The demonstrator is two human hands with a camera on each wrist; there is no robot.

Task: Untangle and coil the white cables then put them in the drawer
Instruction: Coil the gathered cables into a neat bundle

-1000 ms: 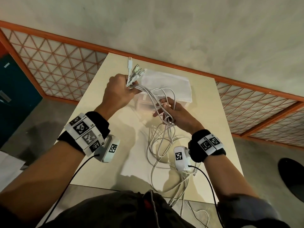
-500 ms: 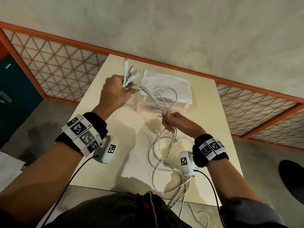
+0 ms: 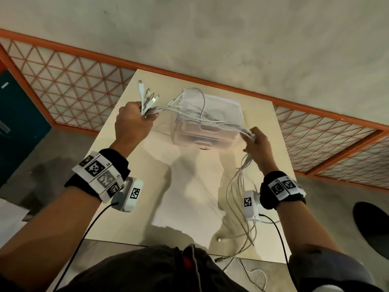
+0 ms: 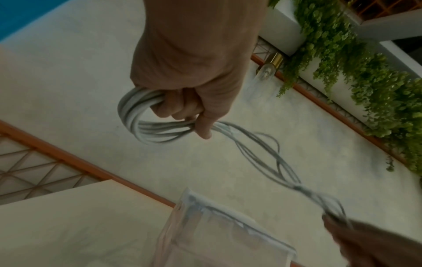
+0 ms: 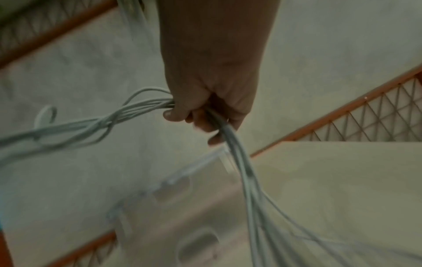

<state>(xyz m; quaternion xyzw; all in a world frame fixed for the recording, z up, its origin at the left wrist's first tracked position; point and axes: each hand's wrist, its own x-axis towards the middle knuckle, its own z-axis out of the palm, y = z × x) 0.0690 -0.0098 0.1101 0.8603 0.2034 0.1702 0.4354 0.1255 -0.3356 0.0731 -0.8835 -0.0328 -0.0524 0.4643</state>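
Several white cables (image 3: 195, 115) stretch between my two hands above the table. My left hand (image 3: 134, 119) grips the bunch near its connector ends (image 3: 147, 95), which fan out upward past the fist. In the left wrist view the cables (image 4: 146, 124) loop round the curled fingers (image 4: 182, 106). My right hand (image 3: 256, 142) holds the same bunch further along. In the right wrist view the cables (image 5: 230, 137) pass through its fingers (image 5: 200, 119) and hang down. Loose lengths (image 3: 237, 197) trail over the table's near edge. A translucent drawer box (image 3: 206, 127) stands below the strands.
The pale table (image 3: 189, 197) is small, with its near edge at my body. Orange-framed lattice panels (image 3: 69, 89) run along the floor on both sides. A cable end (image 3: 221, 260) dangles below the near edge. A dark round object (image 3: 372, 226) sits on the floor at right.
My right hand has slid right and away from the left along the bunch, pulling the strands out straighter over the drawer box. The left hand has lifted slightly with the connector ends.
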